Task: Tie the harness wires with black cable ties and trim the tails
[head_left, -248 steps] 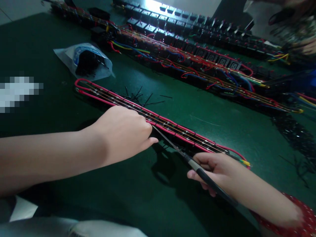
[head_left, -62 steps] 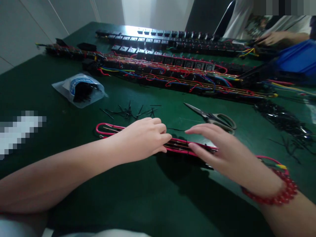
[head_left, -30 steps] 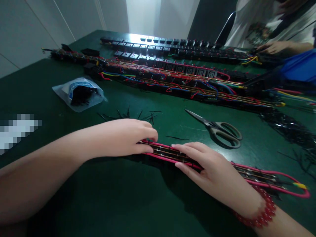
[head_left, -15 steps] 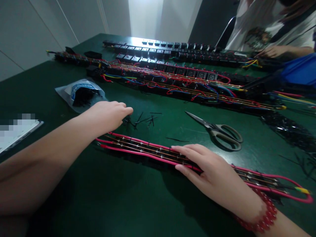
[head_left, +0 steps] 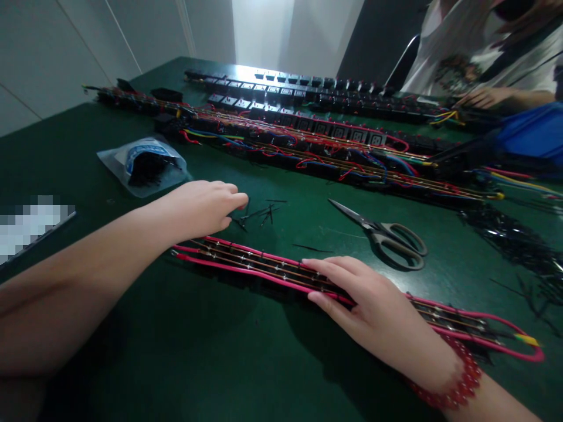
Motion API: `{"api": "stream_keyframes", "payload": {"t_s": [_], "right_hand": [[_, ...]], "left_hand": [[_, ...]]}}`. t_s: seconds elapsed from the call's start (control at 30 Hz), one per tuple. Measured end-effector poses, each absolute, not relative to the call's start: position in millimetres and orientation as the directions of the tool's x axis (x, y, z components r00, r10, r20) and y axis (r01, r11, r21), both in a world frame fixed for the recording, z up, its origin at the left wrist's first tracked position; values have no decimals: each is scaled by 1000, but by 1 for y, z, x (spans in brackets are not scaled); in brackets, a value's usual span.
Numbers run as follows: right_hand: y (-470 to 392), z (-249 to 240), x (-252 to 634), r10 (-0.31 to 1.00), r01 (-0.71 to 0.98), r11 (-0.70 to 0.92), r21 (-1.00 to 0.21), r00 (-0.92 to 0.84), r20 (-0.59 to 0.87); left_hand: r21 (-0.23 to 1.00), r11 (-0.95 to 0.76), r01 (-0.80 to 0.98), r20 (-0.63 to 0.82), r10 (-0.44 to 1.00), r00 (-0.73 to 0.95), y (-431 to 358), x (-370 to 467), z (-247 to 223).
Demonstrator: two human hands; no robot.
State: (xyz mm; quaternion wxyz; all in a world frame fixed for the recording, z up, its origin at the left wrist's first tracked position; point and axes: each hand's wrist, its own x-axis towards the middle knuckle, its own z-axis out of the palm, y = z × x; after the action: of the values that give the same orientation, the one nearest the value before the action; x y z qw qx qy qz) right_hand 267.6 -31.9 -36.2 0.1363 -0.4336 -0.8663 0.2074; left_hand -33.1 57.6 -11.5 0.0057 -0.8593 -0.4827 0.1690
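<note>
A long black strip with red cables and copper-coloured rods (head_left: 259,266) lies across the green table. My right hand (head_left: 369,305), with a red bead bracelet at the wrist, rests over its middle, thumb and fingers gripping its two edges. Beyond the strip's left end hovers my left hand (head_left: 206,205), fingers curled beside a small scatter of black ties (head_left: 266,214); its fingertips are partly hidden, and whatever they pinch is too small to make out. A single black tie (head_left: 312,248) lies just behind the strip.
Scissors (head_left: 387,237) lie behind my right hand. An open plastic bag of black ties (head_left: 152,167) sits at the left. Wired strips (head_left: 308,152) span the far side. Dark ties in plastic (head_left: 514,234) lie at right. Another person's hand (head_left: 488,97) is at the far right.
My left hand has moved slightly right over the edge of the scattered ties. My right hand keeps its hold on the strip; the whole view has shifted a little.
</note>
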Motion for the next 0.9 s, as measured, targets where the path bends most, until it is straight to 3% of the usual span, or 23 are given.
{"api": "stream_keyframes", "payload": {"t_s": [0.23, 0.9], "right_hand": [[-33, -37, 269, 808, 694, 530, -486, -588, 40], [-33, -35, 268, 815, 706, 504, -498, -580, 4]], "left_hand": [[-125, -632, 765, -260, 765, 590, 58, -25, -18], [-78, -660, 748, -223, 742, 632, 57, -17, -25]]}}
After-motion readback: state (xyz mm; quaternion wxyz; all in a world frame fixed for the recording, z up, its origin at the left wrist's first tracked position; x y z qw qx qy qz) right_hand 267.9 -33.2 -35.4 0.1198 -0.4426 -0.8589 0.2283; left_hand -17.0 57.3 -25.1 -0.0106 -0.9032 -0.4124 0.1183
